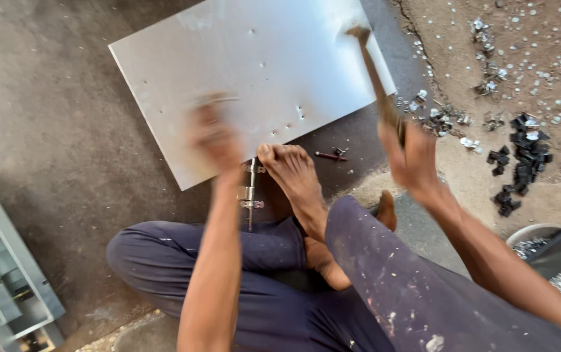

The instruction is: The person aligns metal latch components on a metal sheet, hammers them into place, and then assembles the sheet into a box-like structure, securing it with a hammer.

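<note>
Around: a grey metal sheet [241,78] lay flat on the floor [52,117], small holes and dents scattered over it. A bare foot [293,176] rested against its near edge, beside a metal latch [250,192] that lay partly under the sheet's rim. A small dark tool [330,155] lay on the floor just right of the foot.
Right hand [414,156]: clamped on the wooden handle of a hammer [375,72], whose head stood raised over the sheet's far right corner; blurred.
Left hand [215,137]: blurred over the sheet's near edge, something thin and curved at it; whether it gripped anything could not be told.
Floor: dark, worn concrete under the sheet; to the right, sandy ground [521,65] strewn with small silvery bits [489,32] and a heap of black clips [521,163].
Containers: a round bowl [554,261] at the right edge, holding small shiny pieces and a dark flat object.
Left edge: grey metal frames [0,274] stacked on the floor.
Person: seated on the floor, legs folded, in dark paint-flecked trousers [371,280].
</note>
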